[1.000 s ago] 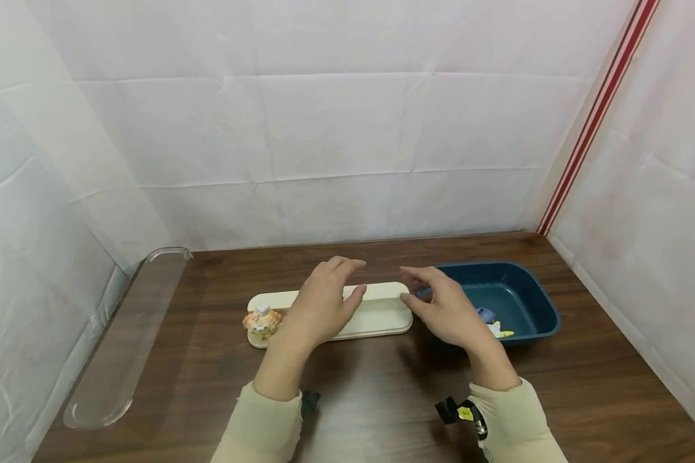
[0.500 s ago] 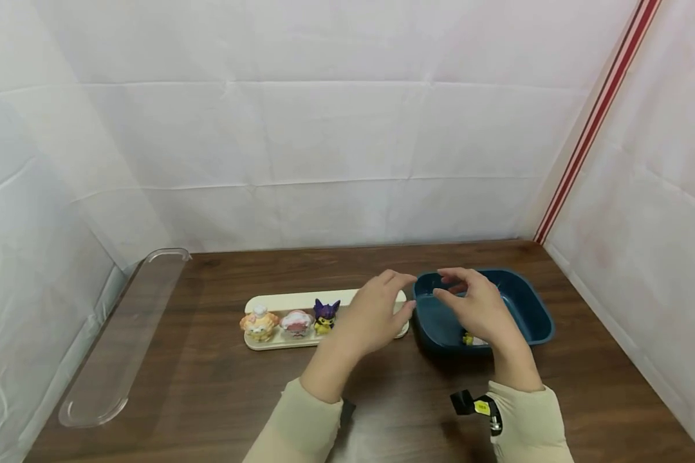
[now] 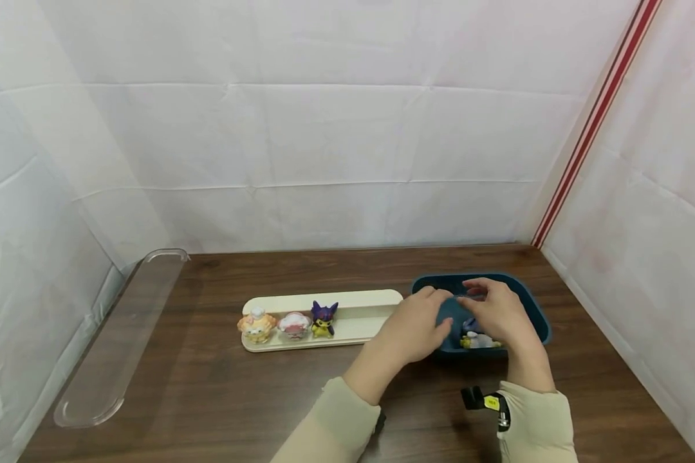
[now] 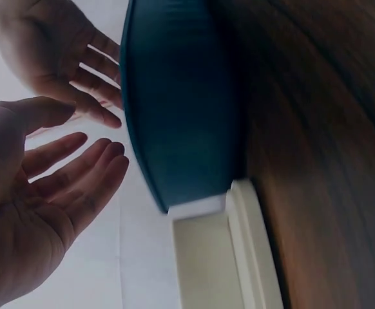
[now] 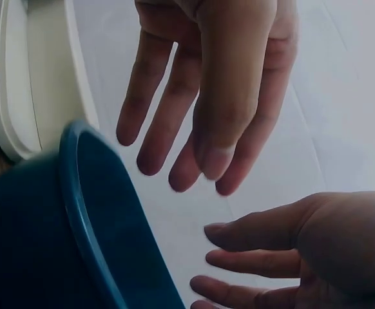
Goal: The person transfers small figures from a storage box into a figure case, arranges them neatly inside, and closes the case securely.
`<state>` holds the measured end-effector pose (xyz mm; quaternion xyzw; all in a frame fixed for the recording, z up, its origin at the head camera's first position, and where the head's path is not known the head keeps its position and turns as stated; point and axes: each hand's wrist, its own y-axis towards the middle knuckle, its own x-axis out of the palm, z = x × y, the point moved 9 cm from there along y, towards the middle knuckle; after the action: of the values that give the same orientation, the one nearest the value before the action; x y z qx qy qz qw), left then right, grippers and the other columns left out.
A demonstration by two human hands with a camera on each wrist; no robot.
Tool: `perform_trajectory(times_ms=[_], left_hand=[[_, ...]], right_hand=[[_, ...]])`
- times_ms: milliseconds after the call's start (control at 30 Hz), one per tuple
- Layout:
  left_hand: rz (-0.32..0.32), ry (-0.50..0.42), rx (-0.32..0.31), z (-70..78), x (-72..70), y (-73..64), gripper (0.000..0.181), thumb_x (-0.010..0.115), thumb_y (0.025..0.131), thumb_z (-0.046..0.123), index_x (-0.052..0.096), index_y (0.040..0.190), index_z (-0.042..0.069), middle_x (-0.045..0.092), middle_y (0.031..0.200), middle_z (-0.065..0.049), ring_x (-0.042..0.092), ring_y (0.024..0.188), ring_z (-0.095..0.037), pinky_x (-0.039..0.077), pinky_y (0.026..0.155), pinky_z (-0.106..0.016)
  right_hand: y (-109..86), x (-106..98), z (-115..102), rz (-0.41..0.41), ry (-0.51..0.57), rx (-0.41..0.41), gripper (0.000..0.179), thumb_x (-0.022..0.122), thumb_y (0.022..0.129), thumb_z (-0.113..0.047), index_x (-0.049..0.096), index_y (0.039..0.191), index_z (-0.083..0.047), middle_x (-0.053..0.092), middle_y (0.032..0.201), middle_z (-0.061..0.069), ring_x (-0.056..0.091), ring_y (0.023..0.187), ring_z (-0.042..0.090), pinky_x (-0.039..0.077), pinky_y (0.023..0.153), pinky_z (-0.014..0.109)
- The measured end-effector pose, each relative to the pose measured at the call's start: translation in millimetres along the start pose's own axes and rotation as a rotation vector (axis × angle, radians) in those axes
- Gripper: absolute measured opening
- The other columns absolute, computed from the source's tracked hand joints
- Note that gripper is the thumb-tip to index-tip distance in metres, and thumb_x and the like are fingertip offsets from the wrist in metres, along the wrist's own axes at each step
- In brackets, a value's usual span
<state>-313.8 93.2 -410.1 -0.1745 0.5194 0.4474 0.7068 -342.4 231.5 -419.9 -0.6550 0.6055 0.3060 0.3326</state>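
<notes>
My left hand hovers over the left rim of a dark blue plastic bin, fingers spread and relaxed. Above the bin is my right hand, its fingers loosely bent and holding nothing visible. Inside the bin lie a blue figurine and a white-and-yellow one, partly hidden by the hands. Both wrist views show the hands facing each other above the bin rim, apart. On the cream tray stand an orange figurine with a white hat, a pink-and-white figurine and a purple-and-yellow figurine.
A long clear plastic cover lies along the left edge of the brown wooden table. White sheeting hangs behind and on both sides. The tray's right end sits close beside the bin.
Both hands have moved right, from above the tray to above the bin. The pink-and-white and purple-and-yellow figurines, hidden behind the left hand at first, are now visible on the tray.
</notes>
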Motion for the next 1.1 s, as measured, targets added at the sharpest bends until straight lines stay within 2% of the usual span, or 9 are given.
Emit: perform_trajectory(times_ms=[100, 300, 433, 500, 567, 667, 733, 867, 1100], left_hand=[[-0.036, 0.014, -0.020, 4.0, 12.4, 6.5, 0.048, 0.059, 0.107, 0.033, 0.052, 0.151, 0.015, 0.060, 0.145, -0.004, 0.065, 0.125, -0.016, 0.056, 0.100, -0.027], [-0.117, 0.027, -0.049, 10.5, 36.8, 20.0, 0.049, 0.059, 0.106, 0.036, 0.052, 0.151, 0.017, 0.057, 0.150, -0.001, 0.061, 0.133, -0.015, 0.054, 0.106, -0.029], [-0.155, 0.058, -0.070, 13.2, 46.1, 27.8, 0.047, 0.059, 0.106, 0.036, 0.054, 0.149, 0.018, 0.061, 0.146, 0.001, 0.062, 0.130, -0.013, 0.054, 0.104, -0.029], [-0.172, 0.068, -0.083, 13.7, 50.4, 31.5, 0.043, 0.059, 0.106, 0.035, 0.058, 0.145, 0.017, 0.065, 0.138, 0.001, 0.066, 0.120, -0.012, 0.056, 0.097, -0.026], [-0.191, 0.069, -0.094, 13.9, 54.8, 35.3, 0.038, 0.059, 0.106, 0.033, 0.061, 0.140, 0.016, 0.069, 0.128, 0.002, 0.067, 0.103, -0.009, 0.057, 0.085, -0.023], [-0.225, 0.057, -0.109, 12.5, 62.4, 40.9, 0.031, 0.059, 0.106, 0.031, 0.065, 0.133, 0.015, 0.069, 0.108, 0.002, 0.062, 0.079, -0.008, 0.051, 0.070, -0.022], [-0.247, 0.048, -0.114, 11.3, 67.1, 44.6, 0.028, 0.059, 0.106, 0.029, 0.066, 0.129, 0.015, 0.067, 0.097, 0.003, 0.057, 0.070, -0.009, 0.047, 0.064, -0.023], [-0.281, 0.024, -0.138, 7.9, 75.2, 50.2, 0.023, 0.061, 0.105, 0.029, 0.069, 0.123, 0.017, 0.065, 0.090, 0.004, 0.058, 0.069, -0.011, 0.048, 0.068, -0.025], [-0.309, 0.006, -0.172, 6.5, 80.4, 54.3, 0.024, 0.064, 0.104, 0.030, 0.069, 0.125, 0.019, 0.071, 0.109, 0.004, 0.062, 0.084, -0.011, 0.053, 0.083, -0.028]], right_hand=[[1.1, 1.6, 10.7, -0.034, -0.036, 0.031, 0.053, 0.059, 0.106, -0.033, 0.052, 0.148, -0.002, 0.057, 0.144, 0.029, 0.064, 0.116, 0.042, 0.057, 0.083, 0.048], [4.8, 4.4, 29.0, -0.069, -0.050, 0.085, 0.053, 0.056, 0.106, -0.031, 0.050, 0.149, -0.001, 0.052, 0.148, 0.031, 0.051, 0.133, 0.052, 0.049, 0.102, 0.064], [8.3, 6.3, 38.7, -0.080, -0.045, 0.120, 0.052, 0.057, 0.106, -0.029, 0.051, 0.148, 0.001, 0.054, 0.146, 0.032, 0.054, 0.130, 0.050, 0.049, 0.101, 0.062], [9.6, 7.7, 43.2, -0.087, -0.044, 0.138, 0.052, 0.057, 0.105, -0.029, 0.052, 0.147, 0.001, 0.055, 0.144, 0.031, 0.056, 0.127, 0.049, 0.051, 0.098, 0.061], [10.6, 9.0, 46.9, -0.094, -0.042, 0.153, 0.052, 0.058, 0.105, -0.028, 0.052, 0.147, 0.001, 0.055, 0.143, 0.031, 0.056, 0.126, 0.048, 0.051, 0.097, 0.059], [12.2, 11.7, 51.8, -0.106, -0.039, 0.172, 0.052, 0.058, 0.105, -0.028, 0.051, 0.147, 0.001, 0.056, 0.143, 0.031, 0.058, 0.124, 0.047, 0.053, 0.094, 0.057], [13.3, 12.9, 53.8, -0.110, -0.042, 0.179, 0.051, 0.058, 0.105, -0.027, 0.052, 0.147, 0.002, 0.056, 0.143, 0.031, 0.059, 0.123, 0.046, 0.053, 0.093, 0.056], [15.2, 15.3, 56.1, -0.116, -0.053, 0.178, 0.049, 0.059, 0.105, -0.025, 0.054, 0.145, 0.003, 0.058, 0.140, 0.031, 0.061, 0.120, 0.045, 0.054, 0.092, 0.055], [17.7, 18.8, 56.7, -0.125, -0.040, 0.175, 0.041, 0.058, 0.104, -0.017, 0.059, 0.139, 0.004, 0.062, 0.135, 0.029, 0.062, 0.117, 0.042, 0.055, 0.090, 0.052]])
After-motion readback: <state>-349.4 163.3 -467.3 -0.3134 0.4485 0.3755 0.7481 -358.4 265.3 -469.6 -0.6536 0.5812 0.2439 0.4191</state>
